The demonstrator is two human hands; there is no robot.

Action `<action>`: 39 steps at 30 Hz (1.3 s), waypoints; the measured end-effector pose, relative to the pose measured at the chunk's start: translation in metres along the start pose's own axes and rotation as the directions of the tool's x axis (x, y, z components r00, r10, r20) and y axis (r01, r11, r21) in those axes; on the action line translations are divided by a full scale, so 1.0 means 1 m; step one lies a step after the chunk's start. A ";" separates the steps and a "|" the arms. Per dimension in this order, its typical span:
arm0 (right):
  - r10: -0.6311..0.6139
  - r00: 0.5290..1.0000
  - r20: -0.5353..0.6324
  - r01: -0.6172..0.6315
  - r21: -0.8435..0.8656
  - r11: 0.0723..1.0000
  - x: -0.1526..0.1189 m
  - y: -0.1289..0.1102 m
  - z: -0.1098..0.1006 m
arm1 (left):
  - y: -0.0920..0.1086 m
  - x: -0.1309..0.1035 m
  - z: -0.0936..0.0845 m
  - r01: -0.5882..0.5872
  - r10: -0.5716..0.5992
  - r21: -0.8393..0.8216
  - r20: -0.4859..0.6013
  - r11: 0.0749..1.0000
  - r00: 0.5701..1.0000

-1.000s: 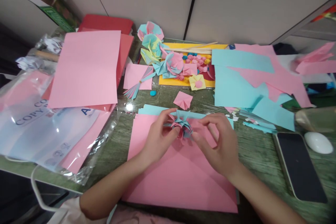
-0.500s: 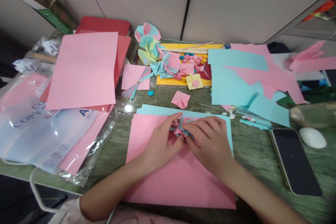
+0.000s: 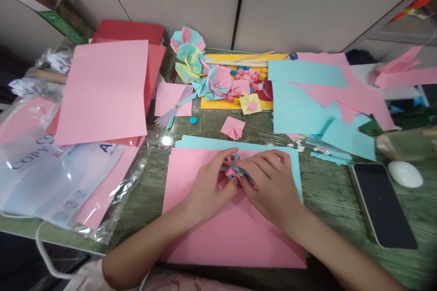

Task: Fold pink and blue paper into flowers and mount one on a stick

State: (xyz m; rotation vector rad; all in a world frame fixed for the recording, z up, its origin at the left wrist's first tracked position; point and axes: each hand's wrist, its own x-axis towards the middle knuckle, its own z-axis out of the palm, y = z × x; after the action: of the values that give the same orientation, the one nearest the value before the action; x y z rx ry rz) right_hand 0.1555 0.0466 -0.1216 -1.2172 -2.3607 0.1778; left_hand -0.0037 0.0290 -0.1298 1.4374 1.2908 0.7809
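Observation:
A small pink and blue folded paper flower [image 3: 234,170] is pinched between my two hands, above the top part of a pink paper sheet [image 3: 235,232]. My left hand [image 3: 211,184] grips its left side with thumb and fingertips. From the right, my right hand [image 3: 273,186] closes its fingers on the flower and hides much of it. Under the pink sheet, light blue paper [image 3: 191,141] sticks out along the back and right edges. Just beyond my hands lies a small folded pink paper square [image 3: 233,127].
Paper flowers [image 3: 218,82] and pink and blue pompoms [image 3: 247,76] lie at the back, by a yellow folded square [image 3: 251,103]. Pink sheets [image 3: 102,95] and a plastic paper bag [image 3: 68,173] are left. Blue scraps [image 3: 297,109], a phone [image 3: 384,204] and a white mouse [image 3: 405,174] are right.
The view has shifted slightly, so the table things appear a little further left. My hands keep nearly the same pose, with the paper flower still between the fingers.

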 end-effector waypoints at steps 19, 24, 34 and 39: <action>-0.082 0.993 0.081 0.060 0.242 0.968 0.010 0.014 -0.020 | 0.004 0.005 -0.006 0.159 -0.148 -0.201 0.069 0.966 0.987; -0.154 0.982 0.106 0.127 0.226 0.966 0.010 0.015 -0.021 | 0.002 0.005 -0.006 0.148 -0.138 -0.141 0.077 0.979 0.987; -0.043 0.987 0.157 0.020 0.144 0.989 0.007 0.004 -0.021 | 0.000 0.004 -0.004 0.156 -0.149 -0.159 0.054 0.975 0.987; 0.028 0.993 0.113 -0.040 0.108 0.993 0.006 0.001 -0.017 | 0.004 0.004 -0.006 0.109 -0.106 -0.106 0.033 0.988 0.994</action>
State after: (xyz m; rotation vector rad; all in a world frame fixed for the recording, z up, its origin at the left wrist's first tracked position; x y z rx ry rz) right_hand 0.1611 0.0502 -0.1053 -1.2245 -2.3906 0.3916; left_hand -0.0069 0.0341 -0.1250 1.2784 1.2748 0.7448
